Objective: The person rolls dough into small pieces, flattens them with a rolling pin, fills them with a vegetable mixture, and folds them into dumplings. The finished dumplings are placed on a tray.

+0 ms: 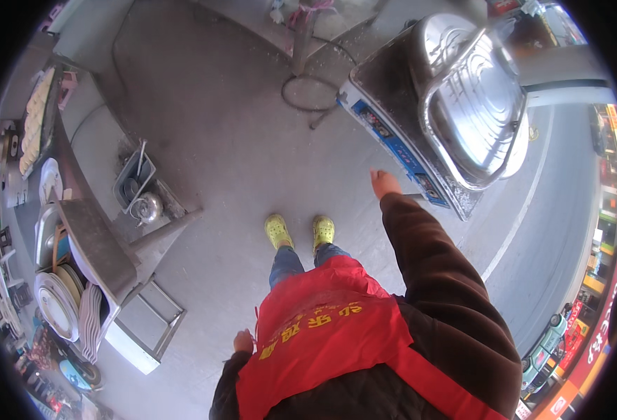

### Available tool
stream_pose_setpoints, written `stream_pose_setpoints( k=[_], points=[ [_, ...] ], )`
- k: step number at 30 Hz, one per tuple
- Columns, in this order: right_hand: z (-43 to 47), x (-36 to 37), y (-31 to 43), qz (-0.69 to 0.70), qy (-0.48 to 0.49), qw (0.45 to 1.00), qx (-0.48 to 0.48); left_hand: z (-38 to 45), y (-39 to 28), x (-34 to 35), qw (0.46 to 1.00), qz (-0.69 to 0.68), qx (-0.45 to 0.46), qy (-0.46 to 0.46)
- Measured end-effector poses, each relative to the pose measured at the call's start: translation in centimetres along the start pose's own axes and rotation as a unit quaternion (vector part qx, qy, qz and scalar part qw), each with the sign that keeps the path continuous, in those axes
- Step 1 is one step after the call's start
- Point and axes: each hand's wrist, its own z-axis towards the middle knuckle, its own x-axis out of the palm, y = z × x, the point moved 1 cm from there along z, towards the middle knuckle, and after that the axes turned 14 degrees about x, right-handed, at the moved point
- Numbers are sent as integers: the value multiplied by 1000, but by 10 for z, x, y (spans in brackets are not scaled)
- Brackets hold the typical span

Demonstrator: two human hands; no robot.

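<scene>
My right hand (384,184) reaches out beside the blue front panel (395,152) of a stove, its fingers loosely curled. It looks apart from the panel, and I see nothing in it. A large shiny metal lid (479,110) with a bar handle (428,110) covers the top of the stove. Low at my side, my left hand (244,341) hangs next to the red apron (321,336). It is small and partly turned away, so its fingers are hard to make out.
Left stands a table holding a metal bin (98,247) of stacked plates (56,307), and a tray of pale dough pieces (38,121). Below are a grey basin (135,176) and a metal kettle (146,207). A hose (308,107) loops over the floor ahead. A road (560,199) runs at right.
</scene>
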Motion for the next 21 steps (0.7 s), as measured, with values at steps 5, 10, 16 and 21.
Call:
stream_pose_setpoints(
  k=[5,10,16,21],
  points=[
    [73,16,44,105,-96,990,6,-33,-20,45,986,-121,-114,-9],
    [129,39,70,180,-145,970,70,-17,-26,49,984,-132,-98,-74],
    [158,39,74,238,-92,961,107,-14,-23,51,950,-222,-178,-127],
    [153,42,84,389,-79,903,161,-11,-16,66,957,-205,-161,-126]
  ],
)
